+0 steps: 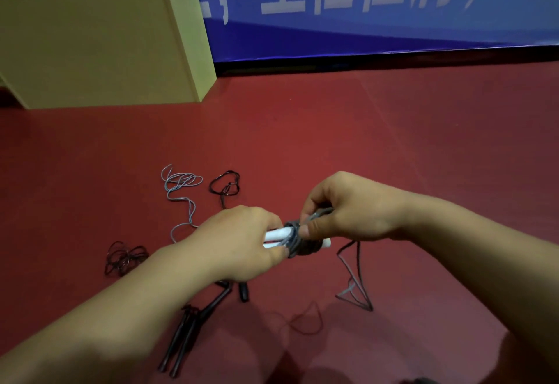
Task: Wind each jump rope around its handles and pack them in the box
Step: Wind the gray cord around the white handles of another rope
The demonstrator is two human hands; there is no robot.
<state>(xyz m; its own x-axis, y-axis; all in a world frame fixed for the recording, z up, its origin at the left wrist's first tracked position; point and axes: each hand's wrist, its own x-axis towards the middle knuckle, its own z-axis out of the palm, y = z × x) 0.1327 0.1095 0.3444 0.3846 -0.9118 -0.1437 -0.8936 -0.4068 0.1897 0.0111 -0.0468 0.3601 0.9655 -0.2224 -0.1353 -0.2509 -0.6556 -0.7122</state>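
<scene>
My left hand [242,241] grips a pair of white handles [279,235] held side by side above the red floor. Grey rope is wound in a thick band [305,244] round their right part. My right hand [344,205] pinches the grey rope just above that band, thumb against the coils. A loose length of the same rope [355,281] hangs down to the floor at the right. The cardboard box [99,42] stands at the far left by the wall.
On the floor lie a loose pale grey rope [180,190], a black coil [225,185], another dark tangle [125,258] and black handles [193,326] under my left forearm. A thin dark cord [302,318] lies near my feet. A blue banner [378,5] lines the wall.
</scene>
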